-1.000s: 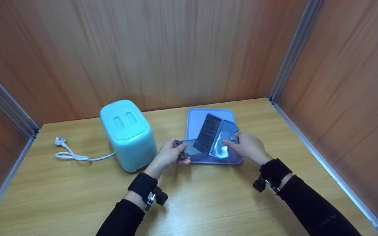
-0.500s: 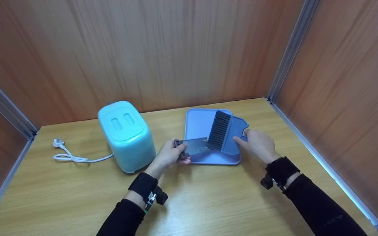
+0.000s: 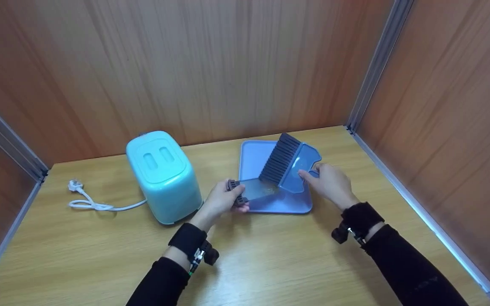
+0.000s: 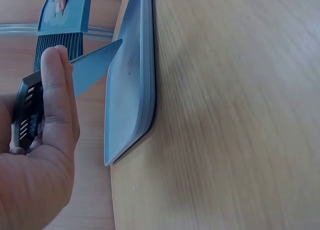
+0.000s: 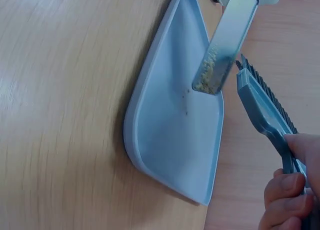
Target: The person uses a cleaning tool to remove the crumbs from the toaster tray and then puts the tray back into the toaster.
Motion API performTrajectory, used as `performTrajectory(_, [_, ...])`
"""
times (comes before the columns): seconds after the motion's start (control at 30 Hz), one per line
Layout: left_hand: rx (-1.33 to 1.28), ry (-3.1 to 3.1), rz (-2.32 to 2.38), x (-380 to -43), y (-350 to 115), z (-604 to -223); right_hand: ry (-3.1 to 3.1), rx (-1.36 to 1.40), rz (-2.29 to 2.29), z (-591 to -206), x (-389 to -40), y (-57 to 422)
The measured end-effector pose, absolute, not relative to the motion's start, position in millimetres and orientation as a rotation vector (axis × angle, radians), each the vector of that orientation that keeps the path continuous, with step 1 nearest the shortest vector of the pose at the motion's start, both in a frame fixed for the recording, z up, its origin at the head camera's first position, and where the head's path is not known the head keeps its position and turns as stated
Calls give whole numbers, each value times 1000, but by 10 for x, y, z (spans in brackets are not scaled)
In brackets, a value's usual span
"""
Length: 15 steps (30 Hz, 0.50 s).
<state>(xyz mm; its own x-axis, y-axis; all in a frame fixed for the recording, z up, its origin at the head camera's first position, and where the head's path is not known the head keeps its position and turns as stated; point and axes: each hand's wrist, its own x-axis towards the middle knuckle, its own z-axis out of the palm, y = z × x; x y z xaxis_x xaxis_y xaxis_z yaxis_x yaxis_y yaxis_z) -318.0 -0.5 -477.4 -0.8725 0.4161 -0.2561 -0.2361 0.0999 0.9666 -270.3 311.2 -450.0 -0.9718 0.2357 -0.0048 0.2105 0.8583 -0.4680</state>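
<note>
My left hand (image 3: 218,199) grips the dark slotted end of a thin crumb tray (image 3: 251,190), tilted over a shallow blue tray (image 3: 254,158). Crumbs (image 5: 206,76) gather at the crumb tray's lower end in the right wrist view. A few specks (image 5: 187,102) lie on the blue tray beneath. Between thumb and fingers, my right hand (image 3: 333,182) holds a blue hand brush (image 3: 299,165) with dark bristles. In the head view the bristles overlap the crumb tray's far end; the right wrist view shows them beside and above it.
A turquoise toaster (image 3: 164,178) with its lid on stands left of my left hand. Its white cord (image 3: 100,205) lies bundled on the wooden table (image 3: 245,263), with the plug (image 3: 75,185) at the end. Wooden panels (image 3: 211,68) enclose the back and sides.
The brush moved right off the crumb tray, then back left and upward, turning as it went. My left hand and the crumb tray have barely shifted.
</note>
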Motion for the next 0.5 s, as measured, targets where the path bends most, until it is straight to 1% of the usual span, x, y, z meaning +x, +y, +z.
performTrajectory(0.23, [183,1926,1804,-3165,-12,-4743,-3024,-378,669,-4520,-2721,3048])
performTrajectory(0.5, [217,1955,1804,-3180,-35,-4729,-3007,-376,531,-4548,-2684,3157])
